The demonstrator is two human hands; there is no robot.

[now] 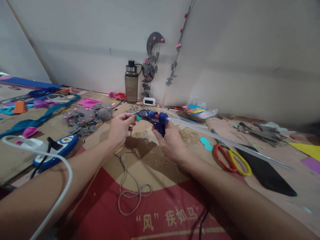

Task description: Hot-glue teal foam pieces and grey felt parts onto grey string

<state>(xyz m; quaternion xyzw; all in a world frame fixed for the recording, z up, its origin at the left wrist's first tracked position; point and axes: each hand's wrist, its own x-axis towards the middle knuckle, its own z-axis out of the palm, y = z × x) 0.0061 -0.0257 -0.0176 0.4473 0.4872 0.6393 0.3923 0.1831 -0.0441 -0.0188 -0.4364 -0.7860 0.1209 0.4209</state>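
Observation:
My right hand [171,141] is wrapped round the handle of a blue hot glue gun [150,115], which points left. A long translucent glue stick [215,135] juts from its back end, and a small red light glows on its body. Close to the nozzle, my left hand [122,126] is closed in a pinch. A small teal piece [138,117] shows between the fingertips and the nozzle. Grey cord [123,173] hangs below these fingers and lies in loops on the cardboard [140,166]. Whether nozzle and teal piece touch, I cannot tell.
Right of my hands lie a teal cutout [206,143], scissors [226,158] and a black flat slab [270,175]. Grey felt pieces with yarn [86,116], a blue-and-white power strip [58,150] and a white cable [71,173] are left. A bottle [131,85] stands behind.

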